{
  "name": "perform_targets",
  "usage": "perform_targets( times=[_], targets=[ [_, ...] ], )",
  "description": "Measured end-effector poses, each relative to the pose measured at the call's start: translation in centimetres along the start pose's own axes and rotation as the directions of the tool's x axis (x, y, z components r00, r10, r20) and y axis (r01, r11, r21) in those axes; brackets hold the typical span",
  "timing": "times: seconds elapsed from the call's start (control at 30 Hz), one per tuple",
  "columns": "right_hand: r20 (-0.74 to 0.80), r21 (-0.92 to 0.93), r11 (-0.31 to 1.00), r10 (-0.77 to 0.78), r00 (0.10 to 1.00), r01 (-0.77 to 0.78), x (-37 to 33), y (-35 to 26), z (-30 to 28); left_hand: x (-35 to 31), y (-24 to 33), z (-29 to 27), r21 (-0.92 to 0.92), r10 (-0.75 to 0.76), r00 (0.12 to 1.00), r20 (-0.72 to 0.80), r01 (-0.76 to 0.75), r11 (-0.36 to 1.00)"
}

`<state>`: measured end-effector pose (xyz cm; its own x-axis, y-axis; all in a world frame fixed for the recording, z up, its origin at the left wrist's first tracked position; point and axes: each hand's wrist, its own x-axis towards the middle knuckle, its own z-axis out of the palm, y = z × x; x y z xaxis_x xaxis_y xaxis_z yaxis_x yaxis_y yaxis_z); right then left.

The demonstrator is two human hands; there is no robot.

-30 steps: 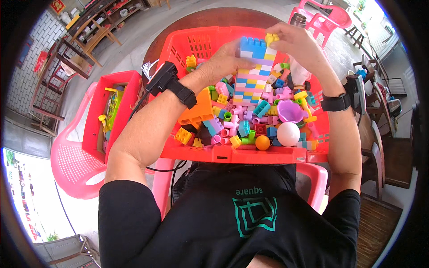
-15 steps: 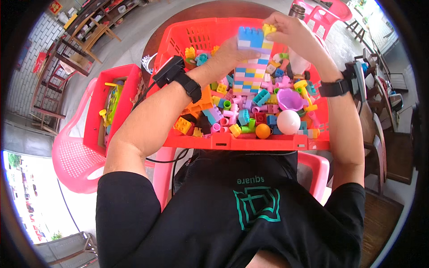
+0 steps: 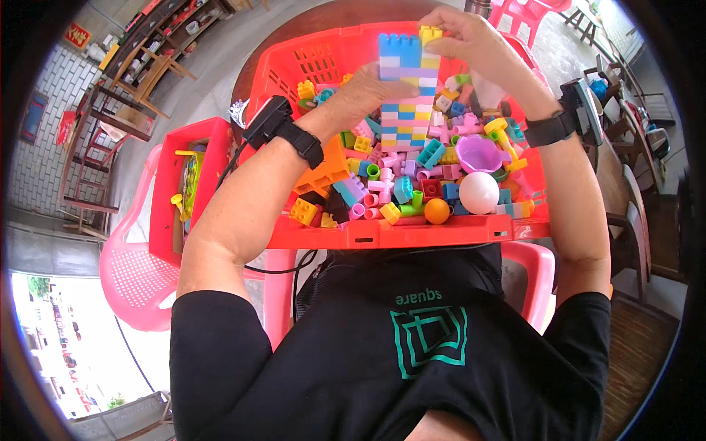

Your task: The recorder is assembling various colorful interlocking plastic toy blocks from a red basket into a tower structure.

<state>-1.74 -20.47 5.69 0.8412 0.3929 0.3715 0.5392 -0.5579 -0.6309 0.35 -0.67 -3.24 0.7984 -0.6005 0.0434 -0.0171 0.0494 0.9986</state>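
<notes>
A tall tower of toy building bricks (image 3: pixel 403 114), in stripes of blue, white, yellow, pink and lilac, stands upright among loose pieces in the red basket (image 3: pixel 434 234). My left hand (image 3: pixel 353 99) is wrapped around its upper left side, with the thumb across the front face. At the tower's top right corner, my right hand (image 3: pixel 467 40) pinches a yellow brick (image 3: pixel 430 34) between thumb and fingers. Whether that brick is fully seated cannot be told. Blue bricks fill the rest of the top row.
Near the basket's front lie a white ball (image 3: pixel 479 192), an orange ball (image 3: pixel 437 212) and a purple toy bowl (image 3: pixel 478 153). A smaller red bin (image 3: pixel 165 191) rests on a pink chair (image 3: pixel 136 283) to the left. The basket sits on a round brown table (image 3: pixel 316 26).
The whole view has shifted slightly. Both hands stay on the tower, and my right hand keeps its pinch on the yellow brick at the top corner.
</notes>
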Motion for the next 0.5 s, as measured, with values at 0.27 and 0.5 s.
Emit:
perform_targets(
  times=[0.27,0.5],
  targets=[
    [0.016,0.037,0.997,-0.07,0.997,0.069,0.5,2.2,0.6,0.0,0.1,-0.5,0.235,-0.054,0.996,0.071,0.036,0.971],
    [-0.038,0.218,0.95,-0.221,0.974,0.224,1.0,5.5,2.9,-0.2,0.2,-1.9,0.497,-0.261,0.962,0.073,0.192,0.846]
  ],
)
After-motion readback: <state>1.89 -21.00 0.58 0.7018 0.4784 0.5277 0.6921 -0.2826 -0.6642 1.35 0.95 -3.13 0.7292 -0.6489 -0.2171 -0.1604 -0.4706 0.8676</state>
